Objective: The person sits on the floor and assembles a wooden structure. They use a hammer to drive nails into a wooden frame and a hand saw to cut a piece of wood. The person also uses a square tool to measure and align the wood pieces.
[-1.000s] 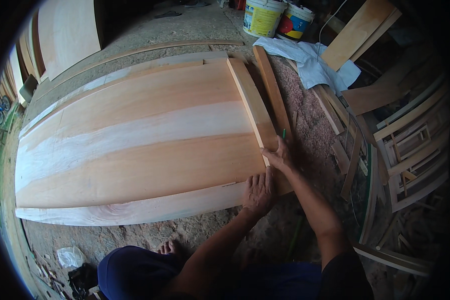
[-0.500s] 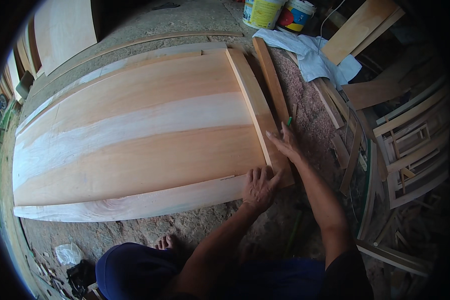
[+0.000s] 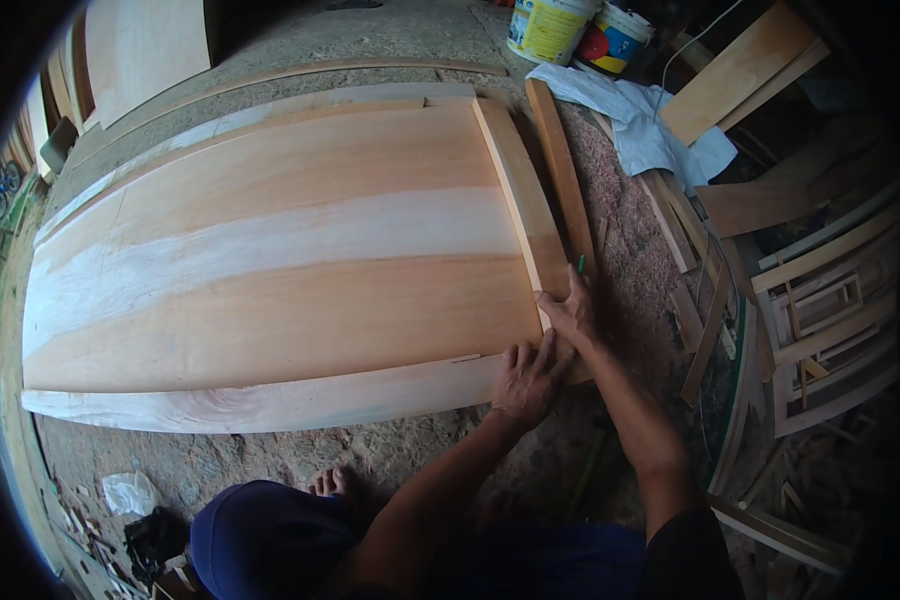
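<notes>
Left hand [image 3: 527, 383] palm down, fingers forward over the near board [image 3: 270, 405], at the panel's [image 3: 270, 290] near right corner; grip unclear. Right hand [image 3: 572, 318] just beyond, holding a green pencil [image 3: 581, 264], thumb extended onto the end board [image 3: 523, 190] along the panel's right edge.

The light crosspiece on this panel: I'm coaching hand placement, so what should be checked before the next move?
1. Left hand on the near side rail: ok, spread near the corner.
2. Right hand on the crosspiece: ok, thumb at its inner edge.
3. Green stick in the right hand: ok, tip visible.
4. Crosspiece flush at the corner: cannot tell, hands partly cover it.
5. Brown bar well clear: probably not ok, its end lies close to the right hand.
</notes>
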A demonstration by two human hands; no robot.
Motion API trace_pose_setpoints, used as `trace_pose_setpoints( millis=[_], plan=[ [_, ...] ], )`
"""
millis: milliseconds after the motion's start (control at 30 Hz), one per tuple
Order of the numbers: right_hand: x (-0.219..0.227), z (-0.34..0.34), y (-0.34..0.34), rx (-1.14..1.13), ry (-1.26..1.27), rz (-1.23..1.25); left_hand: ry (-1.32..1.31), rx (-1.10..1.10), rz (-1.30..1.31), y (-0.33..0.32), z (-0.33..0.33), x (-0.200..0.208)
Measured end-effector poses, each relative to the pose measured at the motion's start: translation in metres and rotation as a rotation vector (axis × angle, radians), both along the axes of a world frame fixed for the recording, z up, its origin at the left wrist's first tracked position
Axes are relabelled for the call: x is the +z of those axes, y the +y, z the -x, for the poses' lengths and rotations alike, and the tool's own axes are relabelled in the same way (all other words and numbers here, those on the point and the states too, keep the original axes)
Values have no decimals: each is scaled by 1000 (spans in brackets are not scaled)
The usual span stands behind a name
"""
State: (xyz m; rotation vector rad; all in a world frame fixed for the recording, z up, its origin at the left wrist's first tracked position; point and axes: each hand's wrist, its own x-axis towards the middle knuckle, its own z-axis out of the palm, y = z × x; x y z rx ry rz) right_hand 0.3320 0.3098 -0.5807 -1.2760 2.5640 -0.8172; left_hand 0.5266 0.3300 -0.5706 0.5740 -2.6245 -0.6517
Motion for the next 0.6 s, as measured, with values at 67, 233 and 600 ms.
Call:
trace_pose_setpoints(
  millis=[67,233,600],
  plan=[
    [4,-1,-2,-2,-4,-4,17,-3,-7,-1,0,1],
    [1,2,0,-3,-1,-20,0,10,7,1,3,-2],
    [3,3,3,-28,-22,-56,33,17,29,0,2,-4]
  ],
)
